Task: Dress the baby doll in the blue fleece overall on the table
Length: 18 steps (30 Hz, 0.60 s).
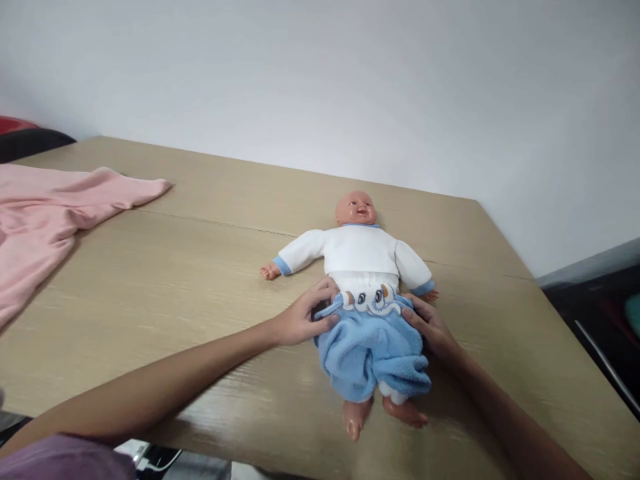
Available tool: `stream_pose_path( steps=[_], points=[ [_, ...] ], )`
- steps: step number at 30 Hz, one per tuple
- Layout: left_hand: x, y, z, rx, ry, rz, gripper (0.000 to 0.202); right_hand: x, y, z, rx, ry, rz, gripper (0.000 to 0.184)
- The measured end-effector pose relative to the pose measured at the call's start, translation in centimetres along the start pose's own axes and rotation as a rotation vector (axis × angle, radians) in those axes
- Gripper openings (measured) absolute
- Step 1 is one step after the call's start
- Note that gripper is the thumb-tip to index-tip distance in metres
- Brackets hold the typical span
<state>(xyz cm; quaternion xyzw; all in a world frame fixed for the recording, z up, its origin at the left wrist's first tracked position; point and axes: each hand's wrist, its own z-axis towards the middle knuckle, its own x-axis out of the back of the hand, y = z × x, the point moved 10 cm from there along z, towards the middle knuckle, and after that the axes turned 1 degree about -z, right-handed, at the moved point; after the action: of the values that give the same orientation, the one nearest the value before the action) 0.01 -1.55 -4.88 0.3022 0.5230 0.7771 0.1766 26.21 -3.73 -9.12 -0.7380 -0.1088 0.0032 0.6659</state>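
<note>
A baby doll lies on its back on the table, its head away from me and its bare feet toward me. It wears a white top with blue cuffs and fluffy blue pants with an embroidered animal face at the waist. My left hand grips the waistband of the pants at the left side, thumb in front. On the opposite side, my right hand pinches the waistband, its fingers partly hidden behind the cloth. A strip of white cloth shows between the top and the waistband.
A pink garment is spread at the left of the wooden table. A pale wall rises behind it. Dark objects stand beyond the right edge, and a black and red item is at the far left.
</note>
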Motion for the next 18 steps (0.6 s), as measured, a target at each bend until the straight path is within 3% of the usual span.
stream_pose_path(
  steps=[3, 9, 14, 18],
  points=[
    [0.0, -0.5, 0.0, 0.042, 0.016, -0.097, 0.052, -0.1, -0.3, 0.2, 0.019, -0.022, -0.003, 0.060],
    [0.7, -3.7, 0.0, 0.285, 0.174, -0.432, 0.057, -0.2, -0.5, 0.5, 0.031, 0.070, 0.092, 0.063],
    [0.3, -3.5, 0.4, 0.332, 0.137, -0.530, 0.063, -0.6, 0.0, 0.4, -0.020, 0.090, 0.159, 0.068],
    [0.3, -2.9, -0.3, 0.330, 0.156, -0.414, 0.057, -0.7, -0.4, 0.2, 0.036, 0.068, 0.064, 0.060]
  ],
)
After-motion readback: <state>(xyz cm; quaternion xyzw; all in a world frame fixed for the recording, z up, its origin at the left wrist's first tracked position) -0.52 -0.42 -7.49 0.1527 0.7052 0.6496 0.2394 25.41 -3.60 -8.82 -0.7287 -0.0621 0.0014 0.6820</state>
